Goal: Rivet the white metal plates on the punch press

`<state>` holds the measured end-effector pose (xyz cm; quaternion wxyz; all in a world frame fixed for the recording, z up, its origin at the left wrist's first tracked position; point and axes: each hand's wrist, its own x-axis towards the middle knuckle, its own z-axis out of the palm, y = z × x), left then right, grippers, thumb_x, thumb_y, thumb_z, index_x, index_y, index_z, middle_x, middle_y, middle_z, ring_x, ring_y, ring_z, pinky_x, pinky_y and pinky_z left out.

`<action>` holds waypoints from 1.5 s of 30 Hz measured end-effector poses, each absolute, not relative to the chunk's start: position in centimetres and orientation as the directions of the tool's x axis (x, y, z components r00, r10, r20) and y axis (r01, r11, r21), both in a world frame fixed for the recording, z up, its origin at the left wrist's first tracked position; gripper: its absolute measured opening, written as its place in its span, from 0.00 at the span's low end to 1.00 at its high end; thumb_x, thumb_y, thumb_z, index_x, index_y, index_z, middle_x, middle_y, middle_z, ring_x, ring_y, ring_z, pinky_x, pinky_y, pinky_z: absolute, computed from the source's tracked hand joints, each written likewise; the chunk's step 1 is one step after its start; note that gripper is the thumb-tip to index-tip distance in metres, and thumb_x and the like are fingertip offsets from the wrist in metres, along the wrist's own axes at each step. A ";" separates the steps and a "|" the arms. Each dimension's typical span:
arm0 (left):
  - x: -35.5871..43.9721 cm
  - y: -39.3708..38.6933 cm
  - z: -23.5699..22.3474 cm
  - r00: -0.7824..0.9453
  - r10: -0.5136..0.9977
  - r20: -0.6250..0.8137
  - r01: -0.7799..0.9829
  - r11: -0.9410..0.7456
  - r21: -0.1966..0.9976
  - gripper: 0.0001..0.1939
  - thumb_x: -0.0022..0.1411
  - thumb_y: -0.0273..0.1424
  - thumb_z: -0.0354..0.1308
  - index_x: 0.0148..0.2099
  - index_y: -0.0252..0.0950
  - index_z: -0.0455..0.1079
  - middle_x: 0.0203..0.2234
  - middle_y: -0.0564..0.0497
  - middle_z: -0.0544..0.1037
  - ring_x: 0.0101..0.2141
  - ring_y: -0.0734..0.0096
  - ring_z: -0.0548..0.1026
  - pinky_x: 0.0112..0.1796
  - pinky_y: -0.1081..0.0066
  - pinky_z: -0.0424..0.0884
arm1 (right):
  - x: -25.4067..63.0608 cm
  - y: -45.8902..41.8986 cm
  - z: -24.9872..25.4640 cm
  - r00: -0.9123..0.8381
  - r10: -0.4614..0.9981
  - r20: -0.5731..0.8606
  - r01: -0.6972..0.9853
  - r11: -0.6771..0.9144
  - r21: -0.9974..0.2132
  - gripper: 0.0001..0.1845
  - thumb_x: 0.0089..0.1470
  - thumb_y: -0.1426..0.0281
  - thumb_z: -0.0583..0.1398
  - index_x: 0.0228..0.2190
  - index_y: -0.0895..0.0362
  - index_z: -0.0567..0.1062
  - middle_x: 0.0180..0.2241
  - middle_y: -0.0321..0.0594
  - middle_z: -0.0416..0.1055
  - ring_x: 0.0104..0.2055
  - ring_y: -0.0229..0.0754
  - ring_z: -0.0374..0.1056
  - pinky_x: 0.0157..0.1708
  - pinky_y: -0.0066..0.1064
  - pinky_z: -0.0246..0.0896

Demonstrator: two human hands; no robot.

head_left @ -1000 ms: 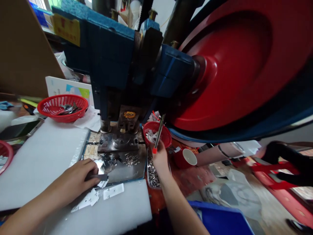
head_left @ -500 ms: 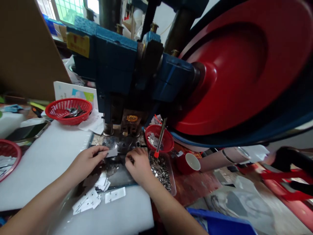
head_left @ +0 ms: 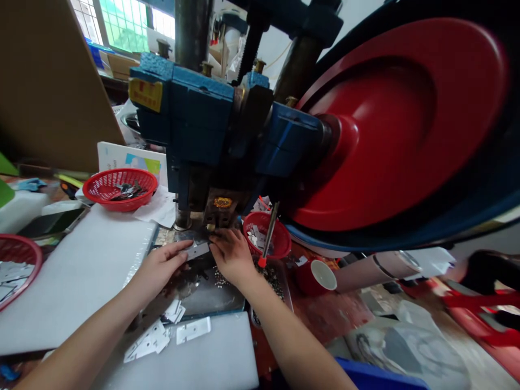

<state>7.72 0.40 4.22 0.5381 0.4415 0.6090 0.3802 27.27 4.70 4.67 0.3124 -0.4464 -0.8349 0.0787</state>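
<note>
Pinched between the thumb and fingers of my left hand (head_left: 164, 268) is a flat metal plate (head_left: 197, 251), held just in front of the press (head_left: 221, 208). My right hand (head_left: 233, 260) is closed, its fingertips at the die area by the plate's right end; anything in them is too small or hidden to make out. Small metal parts (head_left: 220, 277) lie on the press bed beneath my right wrist. Nearer to me, a loose pile of similar metal plates (head_left: 150, 340) and one single plate (head_left: 194, 330) rest on white foam.
A red basket (head_left: 119, 189) of metal pieces stands at left, another red basket (head_left: 268, 233) behind my right hand. A tub of small parts (head_left: 280, 279) sits partly under my right forearm. The large red flywheel (head_left: 390, 124) overhangs the right side, above a red cup (head_left: 319, 276).
My left hand has carried the plate slightly right, closer to the die. My right hand has moved forward to the die, uncovering small parts on the bed. The view has shifted slightly.
</note>
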 end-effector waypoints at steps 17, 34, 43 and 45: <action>8.4 2.8 2.3 0.325 0.670 0.667 0.740 -0.620 0.262 0.17 0.61 0.21 0.46 0.43 0.34 0.75 0.44 0.43 0.78 0.43 0.66 0.76 0.46 0.66 0.73 | 26.1 5.6 3.2 -0.157 0.950 0.269 0.427 0.311 -0.849 0.14 0.50 0.76 0.56 0.38 0.55 0.77 0.36 0.39 0.74 0.41 0.43 0.68 0.45 0.35 0.62; 8.2 4.5 2.1 0.405 0.780 0.477 0.833 -0.530 0.160 0.24 0.53 0.17 0.46 0.47 0.38 0.74 0.47 0.49 0.77 0.55 0.60 0.68 0.57 0.55 0.60 | 25.2 8.6 1.8 -0.110 0.957 0.267 0.505 0.285 -0.815 0.15 0.45 0.80 0.58 0.35 0.54 0.77 0.38 0.40 0.70 0.44 0.43 0.68 0.48 0.35 0.63; 7.7 2.5 4.5 0.177 0.895 0.409 0.874 -0.334 0.353 0.17 0.59 0.27 0.47 0.48 0.39 0.72 0.48 0.45 0.74 0.49 0.58 0.71 0.49 0.60 0.67 | 27.7 6.3 1.6 -0.024 0.931 0.364 0.424 0.340 -0.840 0.11 0.51 0.73 0.56 0.37 0.55 0.74 0.36 0.39 0.71 0.40 0.42 0.68 0.42 0.33 0.64; 7.8 1.5 4.6 0.161 0.947 0.277 0.862 -0.272 0.427 0.16 0.62 0.33 0.46 0.47 0.40 0.72 0.44 0.47 0.76 0.44 0.61 0.73 0.45 0.63 0.69 | 28.9 5.0 1.4 -0.049 0.945 0.323 0.413 0.313 -0.855 0.09 0.52 0.72 0.55 0.34 0.55 0.74 0.33 0.38 0.71 0.38 0.41 0.69 0.40 0.31 0.64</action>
